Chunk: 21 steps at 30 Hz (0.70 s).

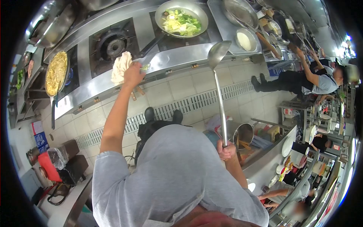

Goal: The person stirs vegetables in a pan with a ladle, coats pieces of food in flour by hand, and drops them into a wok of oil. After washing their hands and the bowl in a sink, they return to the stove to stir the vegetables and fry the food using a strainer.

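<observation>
My left hand (pixel 133 74) is stretched out to the steel stove edge and grips a white cloth (pixel 121 67) beside the long dark handle of a wok (pixel 181 19) that holds green and pale cut vegetables. My right hand (pixel 227 150) is close to my body and closed around the end of a long steel ladle (pixel 218 53). The ladle's shaft runs up and its bowl hangs in front of the stove edge, to the right of the wok. I cannot tell whether the cloth touches the wok handle.
A second wok with yellow noodles (pixel 56 72) sits at the left, and an unused burner (pixel 111 45) lies between the woks. A bowl of white liquid (pixel 245 39) stands at the right of the stove. A floor drain grate (pixel 196 101) crosses the tiles. A co-worker (pixel 314 80) reaches toward the counter at far right. A steel pot (pixel 244 133) stands near my right.
</observation>
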Tool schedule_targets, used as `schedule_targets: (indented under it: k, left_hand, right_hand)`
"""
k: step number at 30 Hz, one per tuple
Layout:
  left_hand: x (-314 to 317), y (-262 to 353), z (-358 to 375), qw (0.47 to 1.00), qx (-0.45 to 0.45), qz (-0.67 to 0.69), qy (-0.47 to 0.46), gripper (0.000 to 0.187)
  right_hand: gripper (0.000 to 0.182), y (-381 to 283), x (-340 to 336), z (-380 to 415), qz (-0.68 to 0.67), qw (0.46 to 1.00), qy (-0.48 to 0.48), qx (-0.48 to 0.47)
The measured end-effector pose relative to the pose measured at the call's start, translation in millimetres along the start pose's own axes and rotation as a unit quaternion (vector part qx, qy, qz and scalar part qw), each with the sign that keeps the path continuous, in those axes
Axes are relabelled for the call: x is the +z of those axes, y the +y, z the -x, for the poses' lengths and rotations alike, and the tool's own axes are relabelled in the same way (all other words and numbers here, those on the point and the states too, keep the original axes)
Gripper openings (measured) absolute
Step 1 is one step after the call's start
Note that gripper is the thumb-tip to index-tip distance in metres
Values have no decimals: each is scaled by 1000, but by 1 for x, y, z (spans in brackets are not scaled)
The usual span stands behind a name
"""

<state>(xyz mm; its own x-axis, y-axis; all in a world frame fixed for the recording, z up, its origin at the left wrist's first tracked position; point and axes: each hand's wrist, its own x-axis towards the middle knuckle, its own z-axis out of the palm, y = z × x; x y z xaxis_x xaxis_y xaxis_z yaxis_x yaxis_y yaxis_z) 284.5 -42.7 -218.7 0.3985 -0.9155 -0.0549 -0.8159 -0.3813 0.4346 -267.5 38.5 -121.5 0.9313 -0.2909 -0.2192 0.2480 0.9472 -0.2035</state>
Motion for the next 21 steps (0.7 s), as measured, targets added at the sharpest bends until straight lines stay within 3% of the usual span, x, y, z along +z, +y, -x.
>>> schedule_targets:
  k: [6, 13, 19, 21]
  left_hand:
    - [-3, -4, -5, 1000, -1, -10, -23, 31]
    - [9, -15, -13, 999, 35, -15, -15, 18]
    - [9, -13, -14, 1000, 8, -8, -21, 19]
    - [4, -13, -14, 996, -7, 79, -49, 19]
  right_hand:
    - [21, 5, 13, -3, 59, 994, 93, -20]
    - [23, 15, 10, 0, 62, 991, 114, -17]
    - [23, 14, 17, -7, 58, 992, 103, -35]
    - [22, 15, 16, -6, 55, 993, 101, -37]
